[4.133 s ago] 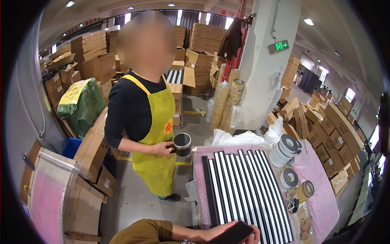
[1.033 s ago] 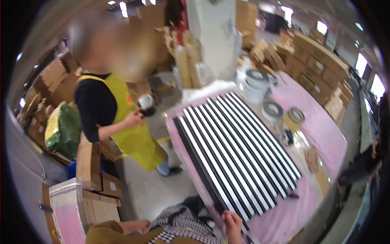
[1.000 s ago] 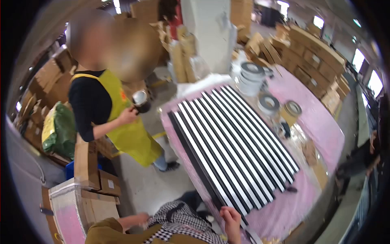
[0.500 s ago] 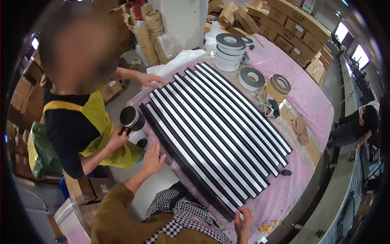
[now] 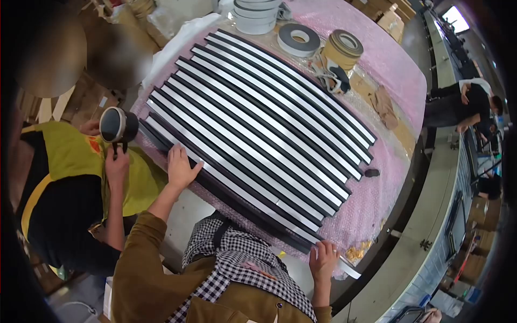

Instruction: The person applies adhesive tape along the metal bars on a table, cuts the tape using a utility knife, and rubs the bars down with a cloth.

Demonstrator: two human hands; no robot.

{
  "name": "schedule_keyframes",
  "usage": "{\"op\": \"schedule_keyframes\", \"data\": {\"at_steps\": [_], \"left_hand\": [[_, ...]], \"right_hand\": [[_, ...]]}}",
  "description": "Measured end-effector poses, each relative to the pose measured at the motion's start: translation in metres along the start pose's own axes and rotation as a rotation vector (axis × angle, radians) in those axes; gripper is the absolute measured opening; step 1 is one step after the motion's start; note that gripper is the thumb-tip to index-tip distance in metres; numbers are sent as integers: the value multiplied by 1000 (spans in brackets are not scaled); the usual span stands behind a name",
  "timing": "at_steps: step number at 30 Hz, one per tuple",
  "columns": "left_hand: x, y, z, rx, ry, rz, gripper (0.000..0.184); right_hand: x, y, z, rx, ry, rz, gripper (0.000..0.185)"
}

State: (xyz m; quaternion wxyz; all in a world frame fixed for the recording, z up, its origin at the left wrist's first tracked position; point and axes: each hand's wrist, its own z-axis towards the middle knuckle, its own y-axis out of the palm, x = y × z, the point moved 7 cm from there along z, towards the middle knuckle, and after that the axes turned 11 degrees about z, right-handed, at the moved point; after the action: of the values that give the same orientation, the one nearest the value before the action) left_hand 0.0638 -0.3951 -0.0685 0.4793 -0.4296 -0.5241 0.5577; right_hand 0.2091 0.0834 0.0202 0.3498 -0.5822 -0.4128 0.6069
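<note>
Black-and-white striped strips [image 5: 253, 129] lie side by side on pink bubble wrap [image 5: 385, 172] over the table. My left hand [image 5: 182, 167] rests on the near black strip toward its left end, fingers apart. At the right end of that same near edge, my right hand [image 5: 324, 258] has its fingertips bent over the strip; whether it pinches the strip is not clear. A thin pale piece [image 5: 350, 269] sticks out at the table's corner beside my right hand.
A co-worker in a yellow apron [image 5: 70, 151] stands at the left with a dark mug [image 5: 117, 126]. Grey tape rolls [image 5: 299, 40], a brown tape roll [image 5: 343, 48] and a glove [image 5: 336, 78] sit at the far side. Another person [image 5: 463, 105] is at the right.
My left hand has come down onto the near strip from beside the table. My right hand stays at its end. The view has tilted down, and the co-worker's free hand has left the strips.
</note>
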Motion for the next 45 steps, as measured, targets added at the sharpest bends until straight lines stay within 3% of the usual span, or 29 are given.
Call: {"op": "schedule_keyframes", "data": {"at_steps": [5,8,12,22,31,39,42,45], "left_hand": [[79,-16,-34,-32,119,-168,68],[124,-23,-57,-28,259,-285,54],[155,-15,-65,-104,447,-313,42],[181,-13,-78,-74,580,-386,30],[248,-10,-121,-28,896,-421,9],[287,-16,-144,-53,1008,-548,9],[291,-23,-144,4,998,-544,9],[295,-22,-147,-16,1048,-525,11]], "right_hand": [[-7,11,-4,-30,-60,-5,22],[0,18,-6,-34,-74,-27,22],[17,-2,-12,12,-54,-88,20],[20,-33,-6,81,-115,-186,17],[2,52,10,-83,-277,-26,9],[-3,105,34,-105,-292,163,6],[10,104,33,-98,-200,144,5],[15,88,26,-119,-261,114,4]]}}
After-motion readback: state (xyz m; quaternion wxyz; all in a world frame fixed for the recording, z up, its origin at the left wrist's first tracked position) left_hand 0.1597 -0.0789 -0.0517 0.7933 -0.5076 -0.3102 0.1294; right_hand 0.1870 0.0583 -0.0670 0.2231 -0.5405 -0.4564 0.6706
